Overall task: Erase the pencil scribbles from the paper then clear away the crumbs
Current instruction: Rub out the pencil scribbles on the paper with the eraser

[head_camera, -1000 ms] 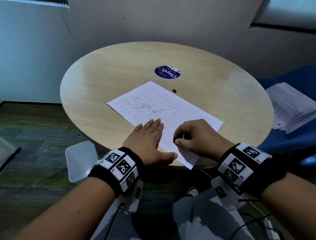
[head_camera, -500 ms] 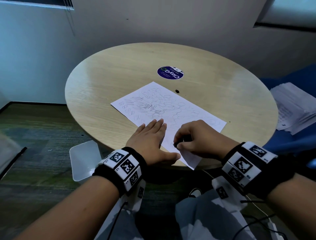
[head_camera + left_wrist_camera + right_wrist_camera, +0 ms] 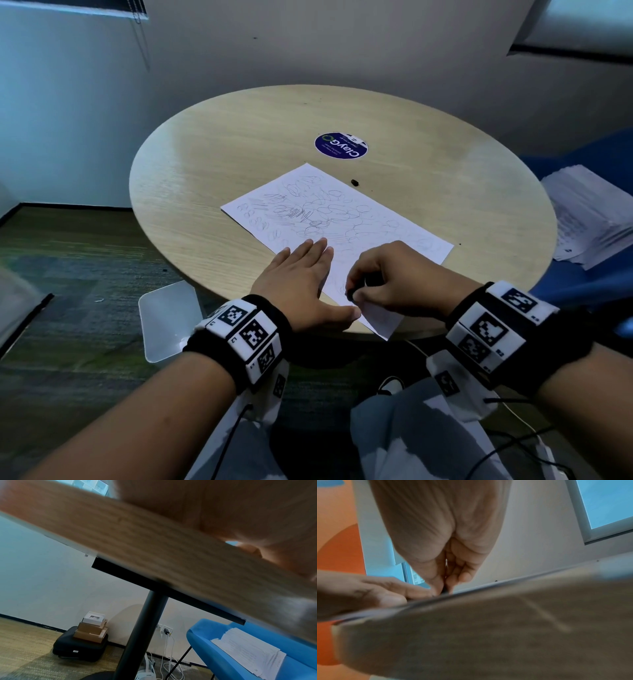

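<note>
Two hands on paper [image 3: 342, 219], long axis near-right to far-left, left hand [image 3: 301, 277] flat, right hand [image 3: 394, 277] pinching eraser [image 3: 352, 293]

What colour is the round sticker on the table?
The round sticker is dark blue with white lettering and a small green ring, clearest in the head view.

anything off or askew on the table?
Mostly fine. The paper lies skewed, its near corner hanging past the table edge. A small dark bit sits loose beyond the sheet. Left hand presses the paper flat; right hand pinches a dark eraser.
</note>
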The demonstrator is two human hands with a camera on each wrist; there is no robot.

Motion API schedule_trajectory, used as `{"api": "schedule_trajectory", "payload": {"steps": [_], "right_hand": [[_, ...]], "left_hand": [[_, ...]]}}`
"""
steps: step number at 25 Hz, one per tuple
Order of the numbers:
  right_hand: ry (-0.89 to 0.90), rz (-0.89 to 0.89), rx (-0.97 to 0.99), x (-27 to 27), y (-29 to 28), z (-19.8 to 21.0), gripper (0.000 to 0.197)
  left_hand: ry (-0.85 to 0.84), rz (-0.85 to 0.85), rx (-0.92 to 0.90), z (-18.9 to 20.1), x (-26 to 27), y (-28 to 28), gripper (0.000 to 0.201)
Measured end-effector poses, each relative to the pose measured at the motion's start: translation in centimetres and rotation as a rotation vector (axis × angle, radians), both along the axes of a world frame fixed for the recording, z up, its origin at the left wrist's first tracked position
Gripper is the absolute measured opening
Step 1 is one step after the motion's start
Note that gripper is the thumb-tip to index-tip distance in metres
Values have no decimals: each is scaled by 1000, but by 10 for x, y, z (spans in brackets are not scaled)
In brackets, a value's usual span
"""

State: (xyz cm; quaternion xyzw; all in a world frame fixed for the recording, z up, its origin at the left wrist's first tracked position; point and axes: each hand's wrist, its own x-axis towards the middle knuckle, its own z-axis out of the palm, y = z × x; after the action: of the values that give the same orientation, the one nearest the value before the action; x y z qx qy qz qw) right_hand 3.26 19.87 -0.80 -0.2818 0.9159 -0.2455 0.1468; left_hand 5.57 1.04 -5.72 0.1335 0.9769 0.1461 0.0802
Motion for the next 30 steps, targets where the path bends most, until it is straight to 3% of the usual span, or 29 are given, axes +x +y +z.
{"api": "schedule_trajectory", "payload": {"steps": [4, 9, 14, 19, 24, 28, 30], "right_hand": [[159, -77, -50, -7, -8, -9, 10], [-32, 39, 15, 0, -2, 1, 11], [153, -55, -49, -9, -9, -12, 10], [-28, 17, -3, -1, -2, -2, 11], [142, -53, -39, -9, -9, -11, 10], [-27, 40, 23, -3, -6, -2, 11], [-20, 36, 6, -4, -7, -2, 11]], "left_hand": [[-2, 1, -1, 0, 0, -1, 112], [5, -2, -2, -1, -1, -1, 113], [4, -3, -1, -1, 0, 0, 112], [7, 1, 7, -1, 0, -1, 112], [1, -1, 4, -1, 0, 0, 112], [9, -11, -7, -1, -1, -1, 111], [8, -10, -7, -1, -1, -1, 111]]}}
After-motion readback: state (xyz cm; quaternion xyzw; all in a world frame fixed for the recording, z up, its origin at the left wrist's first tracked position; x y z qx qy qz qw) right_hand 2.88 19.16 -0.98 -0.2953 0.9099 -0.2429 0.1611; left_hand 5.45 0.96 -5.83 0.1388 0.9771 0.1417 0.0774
